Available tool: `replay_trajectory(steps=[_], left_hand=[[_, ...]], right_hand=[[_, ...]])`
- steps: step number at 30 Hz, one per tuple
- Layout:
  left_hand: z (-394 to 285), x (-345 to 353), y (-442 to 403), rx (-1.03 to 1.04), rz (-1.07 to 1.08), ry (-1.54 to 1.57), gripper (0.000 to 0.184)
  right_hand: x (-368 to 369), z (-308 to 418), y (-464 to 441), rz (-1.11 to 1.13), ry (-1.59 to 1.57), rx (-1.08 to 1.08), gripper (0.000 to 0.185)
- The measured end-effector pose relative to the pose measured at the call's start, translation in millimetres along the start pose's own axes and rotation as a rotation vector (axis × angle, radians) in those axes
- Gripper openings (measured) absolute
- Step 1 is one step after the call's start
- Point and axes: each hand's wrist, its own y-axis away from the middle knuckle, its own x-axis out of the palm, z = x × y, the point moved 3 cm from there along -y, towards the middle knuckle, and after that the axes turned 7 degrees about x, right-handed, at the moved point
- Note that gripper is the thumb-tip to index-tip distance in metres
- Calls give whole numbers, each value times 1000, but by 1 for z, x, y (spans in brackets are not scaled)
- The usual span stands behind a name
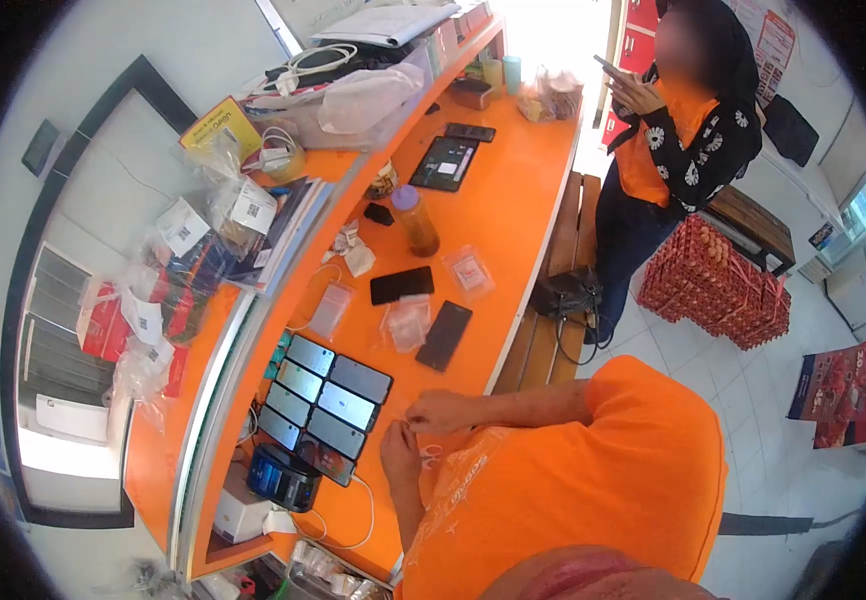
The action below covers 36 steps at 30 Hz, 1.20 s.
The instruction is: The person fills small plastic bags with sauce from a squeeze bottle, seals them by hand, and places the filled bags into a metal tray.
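Phones (348, 403) are grouped in rows on the orange counter (513, 180), seemingly for easy viewing; beside them, left hand (400, 458) and right hand (438, 411) are brought together, fingers curled, any grip indiscernible.

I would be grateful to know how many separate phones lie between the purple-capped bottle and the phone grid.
2: the black phone nearest the bottle, and the dark grey phone right of the clear packets; none seems hidden.
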Motion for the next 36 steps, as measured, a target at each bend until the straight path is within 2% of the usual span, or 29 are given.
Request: replay_trajectory(steps=[4,7,9,10,12,15,16,19,21,22,24,25,27,28,30,31,33,36], left_hand=[[16,10,0,-62,-71,37,14],[22,5,-3,-131,-77,28,14],[15,-1,-6,-246,-78,107,13],[11,-1,-8,-257,-156,289,12],[5,0,-9,-273,-319,652,11],[-4,-18,-15,90,-347,132,20],[3,-14,-14,88,-324,196,24],[14,-10,-9,104,-272,346,33],[-6,-19,-11,141,-262,398,36],[0,-13,-8,60,-291,503,38],[23,8,5,-105,-346,717,43],[30,14,7,-120,-379,837,44],[43,14,11,-154,-468,1057,48],[46,11,14,-215,-499,1209,53],[49,7,21,-328,-575,1514,65],[57,8,26,-351,-556,1469,71],[56,3,36,-389,-600,1502,72],[64,-1,44,-408,-637,1573,72]], right_hand=[[-7,-2,-6,-93,63,75,31],[-6,-4,-10,-73,64,140,31],[0,-3,-7,-42,-19,53,32],[-1,-2,-6,-31,-57,10,32],[-7,-4,-5,-67,-30,63,33],[-1,-11,-10,-134,-42,100,35],[0,-14,-12,-159,-51,105,36],[-19,1,-12,148,-619,459,35],[-21,-1,-10,293,-828,481,35],[-24,-2,-10,371,-930,493,35],[-37,3,-11,383,-815,413,33],[-42,5,-13,396,-761,373,33],[-58,-26,-35,-99,-623,371,24],[-88,-37,-46,-387,-620,267,22],[-146,-57,-59,-985,-443,77,35],[-170,-72,-68,-1175,-142,86,56],[-205,-96,-91,-1249,334,268,69],[-228,-110,-125,-1237,548,106,77]])
